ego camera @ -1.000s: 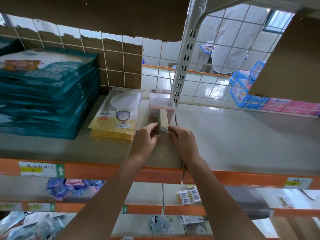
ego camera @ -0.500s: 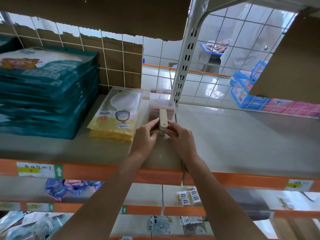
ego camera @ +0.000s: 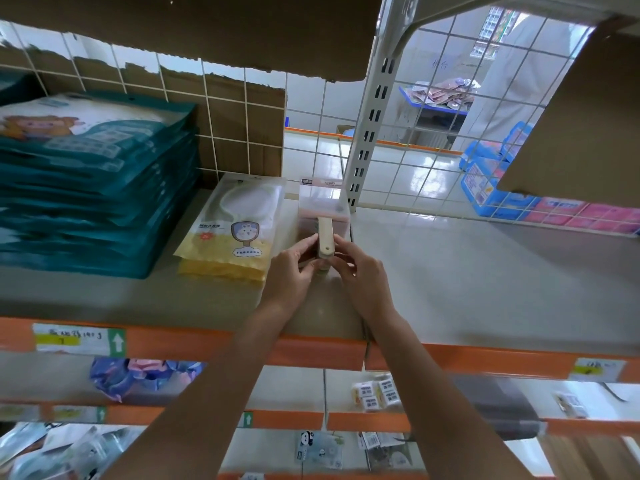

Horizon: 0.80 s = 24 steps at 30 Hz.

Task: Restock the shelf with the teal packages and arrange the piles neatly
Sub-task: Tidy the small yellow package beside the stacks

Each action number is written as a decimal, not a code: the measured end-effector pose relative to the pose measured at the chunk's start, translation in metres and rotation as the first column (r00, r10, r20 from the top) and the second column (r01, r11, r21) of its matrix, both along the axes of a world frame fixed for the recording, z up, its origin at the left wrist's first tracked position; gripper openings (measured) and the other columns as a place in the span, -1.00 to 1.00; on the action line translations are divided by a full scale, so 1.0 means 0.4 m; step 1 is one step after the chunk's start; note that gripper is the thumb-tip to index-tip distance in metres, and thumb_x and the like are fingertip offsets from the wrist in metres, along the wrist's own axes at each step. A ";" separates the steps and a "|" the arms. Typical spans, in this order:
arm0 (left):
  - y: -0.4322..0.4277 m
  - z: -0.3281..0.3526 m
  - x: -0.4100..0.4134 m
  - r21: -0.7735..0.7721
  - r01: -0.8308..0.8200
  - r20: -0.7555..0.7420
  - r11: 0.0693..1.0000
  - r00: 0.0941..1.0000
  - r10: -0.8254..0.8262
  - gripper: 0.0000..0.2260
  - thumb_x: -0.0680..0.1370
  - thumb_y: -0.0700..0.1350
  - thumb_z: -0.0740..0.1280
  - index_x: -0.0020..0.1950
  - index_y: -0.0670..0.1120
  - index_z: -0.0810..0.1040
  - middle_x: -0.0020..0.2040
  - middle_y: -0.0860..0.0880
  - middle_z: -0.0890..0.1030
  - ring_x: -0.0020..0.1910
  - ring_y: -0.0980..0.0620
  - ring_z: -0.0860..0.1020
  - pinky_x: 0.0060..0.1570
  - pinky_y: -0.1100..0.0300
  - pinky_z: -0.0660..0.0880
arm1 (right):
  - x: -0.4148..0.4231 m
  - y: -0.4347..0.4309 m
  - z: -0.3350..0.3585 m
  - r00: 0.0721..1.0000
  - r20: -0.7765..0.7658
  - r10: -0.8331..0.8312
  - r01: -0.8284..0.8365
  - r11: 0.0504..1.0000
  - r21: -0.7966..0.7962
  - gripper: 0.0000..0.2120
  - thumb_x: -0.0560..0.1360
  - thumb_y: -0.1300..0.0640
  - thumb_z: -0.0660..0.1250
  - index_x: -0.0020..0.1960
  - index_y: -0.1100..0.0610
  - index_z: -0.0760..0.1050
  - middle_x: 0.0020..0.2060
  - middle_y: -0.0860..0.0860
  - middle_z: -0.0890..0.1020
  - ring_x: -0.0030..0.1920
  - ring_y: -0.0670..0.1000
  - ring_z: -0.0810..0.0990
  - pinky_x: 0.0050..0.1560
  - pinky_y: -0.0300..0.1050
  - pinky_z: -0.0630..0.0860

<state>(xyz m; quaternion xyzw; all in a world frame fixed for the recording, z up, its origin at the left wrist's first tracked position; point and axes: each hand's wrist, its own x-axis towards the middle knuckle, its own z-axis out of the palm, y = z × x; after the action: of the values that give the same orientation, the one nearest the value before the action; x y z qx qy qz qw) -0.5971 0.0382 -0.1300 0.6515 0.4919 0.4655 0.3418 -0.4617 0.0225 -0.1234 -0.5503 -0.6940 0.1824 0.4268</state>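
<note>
Both hands are up on the grey metal shelf (ego camera: 467,271), right at the middle. The left hand (ego camera: 294,271) and the right hand (ego camera: 362,273) close in from either side on a cream-coloured handle (ego camera: 325,235), fingertips pinching its near end between them, the other fingers curled under. What sits directly beneath the handle is blurred, possibly a second one stacked below, hard to call.

The handle sticks out of a frosted pink-tinted plastic box (ego camera: 322,206) that stands at the back, just beside the white slotted upright post (ego camera: 372,126).

Over on the left, the tall pile of teal packages (ego camera: 97,188) lies flat on the same shelf, edges a little ragged, well apart from the hands. The top one shows a cartoon print on a pale panel.

Between that pile and the box lies a short stack of yellow-and-white clear pouches (ego camera: 232,233), near the left hand's knuckles but not touching them.

A white wire grid (ego camera: 433,133) backs the shelf, with torn brown cardboard (ego camera: 235,123) behind the left section. Along the front runs the orange shelf rail (ego camera: 194,344), carrying a white-and-yellow label (ego camera: 76,339) with a green arrow.
</note>
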 end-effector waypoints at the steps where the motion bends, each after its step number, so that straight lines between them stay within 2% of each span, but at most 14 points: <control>1: -0.001 0.001 0.000 -0.002 0.000 0.006 1.000 1.000 0.000 -0.55 0.49 -0.29 0.36 0.38 -0.14 0.42 0.21 -0.07 0.58 0.18 0.08 0.54 0.23 0.23 0.44 | 0.000 0.001 0.000 1.000 -0.006 0.006 -0.006 1.000 0.004 -0.61 0.52 0.22 0.32 0.34 0.12 0.44 0.09 0.03 0.64 0.04 -0.17 0.55 0.02 -0.55 0.38; 7: -0.003 0.003 0.001 -0.012 0.015 0.039 1.000 0.999 -0.015 -0.53 0.48 -0.31 0.37 0.38 -0.14 0.40 0.25 -0.09 0.54 0.17 0.11 0.53 0.22 0.24 0.44 | 0.001 0.003 -0.001 1.000 -0.008 -0.005 0.005 1.000 0.024 -0.62 0.51 0.24 0.33 0.32 0.14 0.46 0.11 0.07 0.63 0.05 -0.16 0.55 0.03 -0.55 0.39; 8: -0.002 0.003 0.001 -0.014 0.016 0.043 1.000 0.999 -0.015 -0.53 0.48 -0.30 0.37 0.38 -0.14 0.40 0.24 -0.09 0.54 0.16 0.11 0.53 0.22 0.24 0.45 | 0.001 0.003 -0.003 1.000 0.000 -0.010 0.010 0.999 0.035 -0.63 0.51 0.23 0.33 0.32 0.14 0.47 0.10 0.07 0.64 0.05 -0.13 0.57 0.03 -0.51 0.42; 11: -0.001 0.002 0.000 -0.021 0.013 0.060 1.000 0.998 -0.012 -0.55 0.48 -0.27 0.38 0.36 -0.12 0.42 0.21 -0.07 0.57 0.16 0.09 0.55 0.22 0.19 0.46 | 0.001 0.003 -0.007 0.999 0.025 -0.042 0.040 0.998 0.049 -0.64 0.51 0.18 0.34 0.30 0.12 0.49 0.06 0.06 0.66 0.00 0.00 0.64 0.04 -0.22 0.53; 13: -0.001 0.002 0.000 -0.023 0.012 0.066 1.000 0.998 -0.010 -0.55 0.48 -0.26 0.39 0.36 -0.11 0.43 0.20 -0.07 0.58 0.15 0.09 0.56 0.21 0.19 0.47 | 0.000 0.002 -0.007 0.998 0.036 -0.054 0.052 0.997 0.052 -0.65 0.51 0.16 0.34 0.29 0.12 0.50 0.04 0.06 0.67 -0.03 0.03 0.66 0.02 -0.13 0.56; 17: -0.002 0.004 0.002 -0.025 0.005 0.062 1.000 0.998 -0.004 -0.55 0.48 -0.26 0.39 0.36 -0.14 0.43 0.19 -0.09 0.58 0.16 0.09 0.55 0.19 0.28 0.44 | 0.000 0.000 -0.006 0.997 0.048 -0.059 0.057 0.997 0.049 -0.65 0.50 0.17 0.35 0.29 0.13 0.50 0.01 0.09 0.68 -0.05 0.04 0.65 -0.02 -0.17 0.53; 19: -0.002 0.003 0.003 -0.019 -0.006 0.045 1.000 0.999 0.007 -0.54 0.48 -0.28 0.38 0.37 -0.15 0.41 0.21 -0.10 0.57 0.15 0.10 0.54 0.17 0.34 0.43 | 0.000 -0.001 -0.005 0.999 0.014 -0.047 0.047 0.999 0.015 -0.64 0.50 0.19 0.35 0.29 0.11 0.49 0.03 0.06 0.67 -0.01 0.00 0.65 0.01 -0.19 0.54; 24: 0.002 0.000 0.002 -0.037 0.008 0.012 0.999 1.000 -0.007 -0.54 0.50 -0.30 0.34 0.40 -0.18 0.37 0.27 -0.10 0.52 0.15 0.19 0.47 0.09 0.59 0.33 | 0.001 0.002 -0.002 0.997 -0.074 0.002 -0.006 0.998 -0.064 -0.61 0.52 0.22 0.31 0.33 0.02 0.46 0.04 -0.02 0.66 0.02 -0.08 0.63 0.09 -0.10 0.56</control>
<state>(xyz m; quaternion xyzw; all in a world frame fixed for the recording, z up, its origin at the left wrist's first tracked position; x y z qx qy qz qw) -0.5962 0.0388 -0.1301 0.6440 0.4962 0.4588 0.3586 -0.4613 0.0234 -0.1242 -0.5553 -0.6727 0.2256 0.4337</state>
